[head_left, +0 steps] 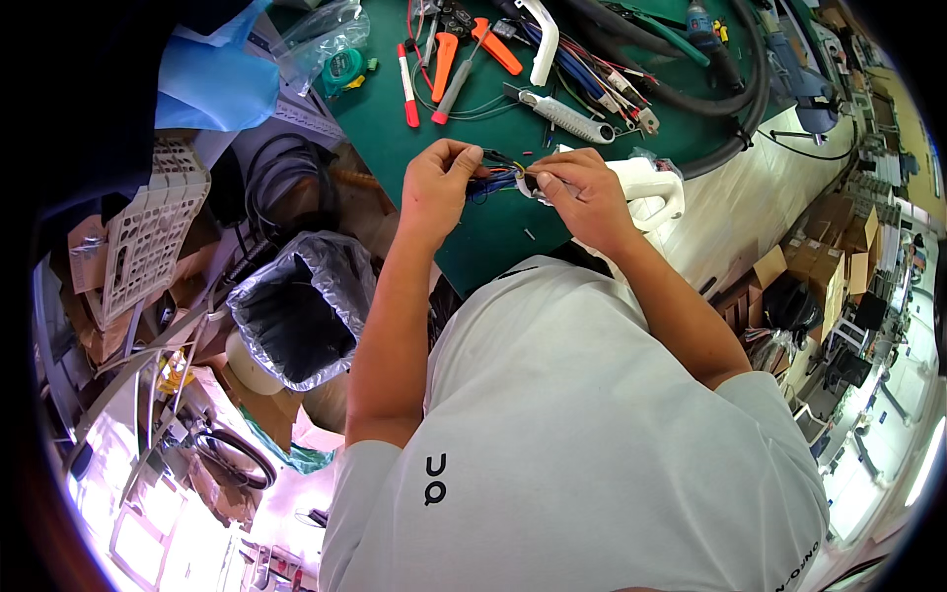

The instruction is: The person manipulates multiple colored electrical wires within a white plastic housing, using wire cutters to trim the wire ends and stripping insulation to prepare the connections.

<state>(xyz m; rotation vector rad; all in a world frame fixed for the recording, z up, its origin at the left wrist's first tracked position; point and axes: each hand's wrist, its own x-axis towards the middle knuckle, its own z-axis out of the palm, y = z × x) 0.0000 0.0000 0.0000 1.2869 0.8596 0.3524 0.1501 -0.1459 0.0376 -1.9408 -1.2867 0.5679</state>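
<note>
With the bundle of thin coloured wires (500,184) as the centre of the dial and twelve at the top of the view, the left hand (439,189) sits at nine and the right hand (588,199) at three. The bundle lies between them, just above the near part of the green tabletop (485,245). The left hand pinches a dark strand of it between thumb and forefinger, the other fingers curled in. The right hand pinches at the bundle's other end, thumb and forefinger brought together; the exact bit gripped is too small to tell. A white curved housing (651,184) shows at three, just beyond the right hand and partly covered by it.

Around the dial, a grey utility knife (567,116) lies between one and two, with a loose cable bundle (588,81) behind it. A thick black hose (760,94) bends round between two and three. At eleven lie an orange-handled tool (445,67) and a screwdriver (454,94); a red-and-white marker (406,87) rests between ten and eleven. A green tape measure (341,67) is at ten. Off the tabletop, at eight, stands a lined bin (330,253).
</note>
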